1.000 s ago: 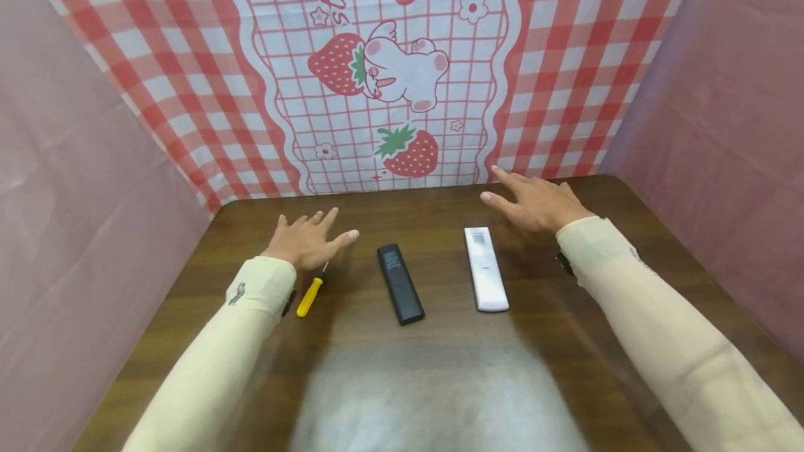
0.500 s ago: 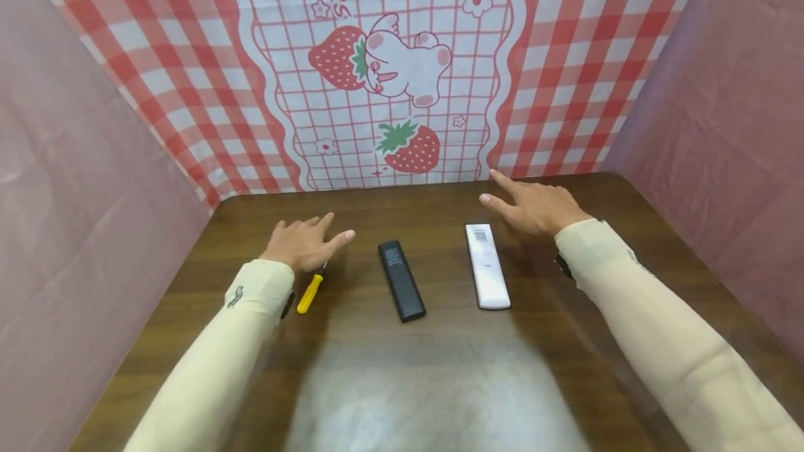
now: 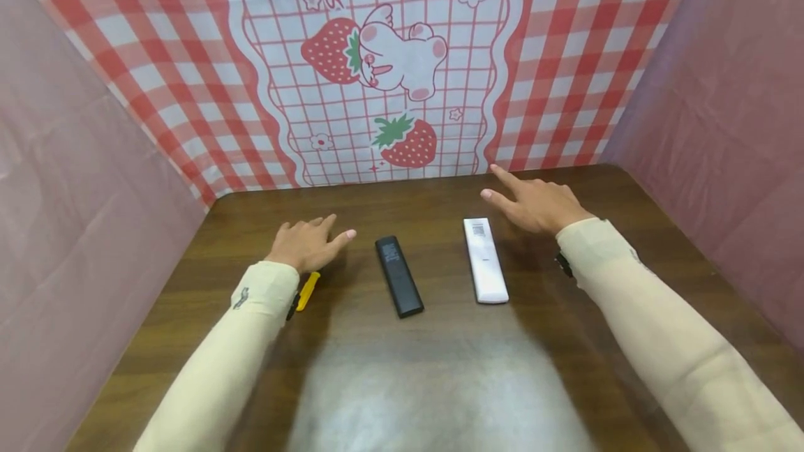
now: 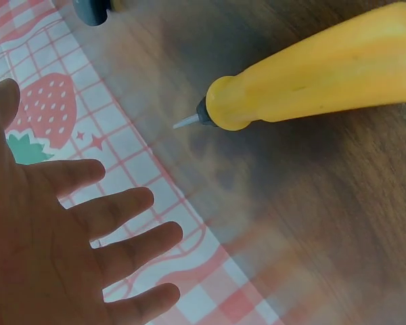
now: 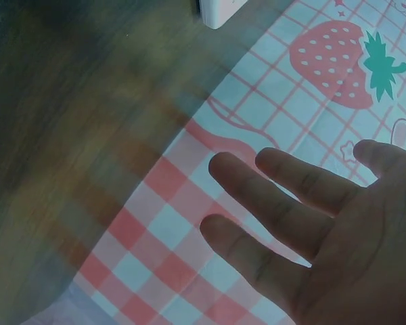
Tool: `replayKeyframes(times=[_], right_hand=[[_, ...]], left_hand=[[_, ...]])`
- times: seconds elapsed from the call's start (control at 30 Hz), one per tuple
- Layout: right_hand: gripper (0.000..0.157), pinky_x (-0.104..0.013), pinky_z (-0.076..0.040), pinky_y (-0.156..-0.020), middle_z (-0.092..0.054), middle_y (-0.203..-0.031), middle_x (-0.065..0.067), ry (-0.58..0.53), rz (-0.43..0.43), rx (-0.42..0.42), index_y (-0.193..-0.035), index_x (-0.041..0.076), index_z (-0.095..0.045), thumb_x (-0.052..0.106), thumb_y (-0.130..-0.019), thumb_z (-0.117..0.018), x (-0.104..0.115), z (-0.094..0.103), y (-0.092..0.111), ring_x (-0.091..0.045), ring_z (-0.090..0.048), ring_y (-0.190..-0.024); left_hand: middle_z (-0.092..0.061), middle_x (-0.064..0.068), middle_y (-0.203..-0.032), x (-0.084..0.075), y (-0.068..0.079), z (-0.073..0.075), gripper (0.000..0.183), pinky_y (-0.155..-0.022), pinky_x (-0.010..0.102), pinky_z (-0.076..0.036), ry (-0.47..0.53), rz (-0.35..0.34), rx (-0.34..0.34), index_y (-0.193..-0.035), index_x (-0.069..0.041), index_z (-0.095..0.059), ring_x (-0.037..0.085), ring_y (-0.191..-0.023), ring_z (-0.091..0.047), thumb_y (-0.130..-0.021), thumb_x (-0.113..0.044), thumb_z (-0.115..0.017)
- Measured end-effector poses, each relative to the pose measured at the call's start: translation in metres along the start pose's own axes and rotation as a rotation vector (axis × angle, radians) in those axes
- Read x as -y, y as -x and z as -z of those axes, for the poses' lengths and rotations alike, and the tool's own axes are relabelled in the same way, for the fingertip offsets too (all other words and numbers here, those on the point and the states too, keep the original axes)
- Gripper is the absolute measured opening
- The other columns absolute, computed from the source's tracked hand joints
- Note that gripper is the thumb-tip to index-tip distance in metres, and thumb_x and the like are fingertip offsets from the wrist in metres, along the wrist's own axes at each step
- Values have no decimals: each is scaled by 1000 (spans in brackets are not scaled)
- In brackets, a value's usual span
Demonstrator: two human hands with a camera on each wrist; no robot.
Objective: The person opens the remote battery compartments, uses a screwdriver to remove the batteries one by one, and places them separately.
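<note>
My left hand (image 3: 304, 244) hovers over the left part of the table, fingers spread and holding nothing. Just under its wrist lies a screwdriver with a yellow handle (image 3: 308, 291); the hand covers its shaft in the head view. In the left wrist view the screwdriver's handle (image 4: 318, 74) and thin metal tip show beyond the fingers. A black remote control (image 3: 399, 276), label side up, lies right of that hand. Further right is a white remote control (image 3: 486, 261) with a printed code. Beside its far end, my right hand (image 3: 537, 204) is held above the table with extended fingers, touching none of these things.
The brown wooden table (image 3: 402, 368) reflects light near its front. A red-and-white checked cloth (image 3: 565, 75) with strawberry prints hangs along the back edge. Pink fabric walls (image 3: 82, 194) enclose both sides.
The view has tipped slightly downward, so table and cloth sit higher in it. My left hand now hides the screwdriver's shaft. The remote controls and screwdriver stay where they lay.
</note>
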State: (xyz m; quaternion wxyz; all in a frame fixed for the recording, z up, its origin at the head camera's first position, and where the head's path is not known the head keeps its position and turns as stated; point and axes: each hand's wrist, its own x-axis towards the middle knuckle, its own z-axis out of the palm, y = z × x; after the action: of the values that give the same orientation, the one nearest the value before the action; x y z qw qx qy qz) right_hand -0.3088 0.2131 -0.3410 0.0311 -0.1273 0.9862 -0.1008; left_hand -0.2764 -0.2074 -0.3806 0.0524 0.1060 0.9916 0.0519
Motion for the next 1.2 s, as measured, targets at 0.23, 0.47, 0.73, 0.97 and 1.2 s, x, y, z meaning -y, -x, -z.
replayKeyframes(times=[0.23,0.47,0.73,0.97,1.2], right_hand=[[87,-66,-46,-83,-40,-153,-23,-7,31,-36,-162,34,-10,82,-91,-25,-2,-4,1,-47,-51,-126],[86,-69,-42,-88,-38,-155,-22,-25,40,-62,-162,32,-13,80,-92,-27,0,-5,1,-48,-46,-130],[87,-69,-42,-90,-40,-154,-21,-32,38,-80,-162,30,-17,81,-91,-27,0,-10,3,-47,-45,-132],[85,-65,-46,-84,-47,-149,-21,-3,54,-82,-161,29,-21,79,-93,-29,0,-16,3,-41,-53,-125],[80,-63,-47,-85,-50,-146,-20,-8,61,-77,-160,26,-25,73,-96,-34,2,-19,6,-39,-56,-122]], left_hand=[[-47,18,-149,-1,0,-5,86,-109,62,-30,-7,-9,-40,-154,-8,-39,41,-133,-47,-98,-72,-24],[-61,17,-135,0,0,-11,77,-90,56,-49,3,-36,-147,-145,-8,-53,39,-112,-63,-101,-66,-29],[-64,16,-131,-1,2,-15,76,-87,55,-51,-18,-35,-151,-141,-8,-58,37,-111,-64,-101,-66,-29],[-67,15,-127,1,4,-21,71,-84,55,-52,4,-24,-167,-137,-9,-63,36,-109,-65,-102,-64,-33],[-66,14,-128,2,7,-22,68,-86,56,-51,35,-13,-179,-135,-10,-64,36,-112,-64,-103,-61,-33]])
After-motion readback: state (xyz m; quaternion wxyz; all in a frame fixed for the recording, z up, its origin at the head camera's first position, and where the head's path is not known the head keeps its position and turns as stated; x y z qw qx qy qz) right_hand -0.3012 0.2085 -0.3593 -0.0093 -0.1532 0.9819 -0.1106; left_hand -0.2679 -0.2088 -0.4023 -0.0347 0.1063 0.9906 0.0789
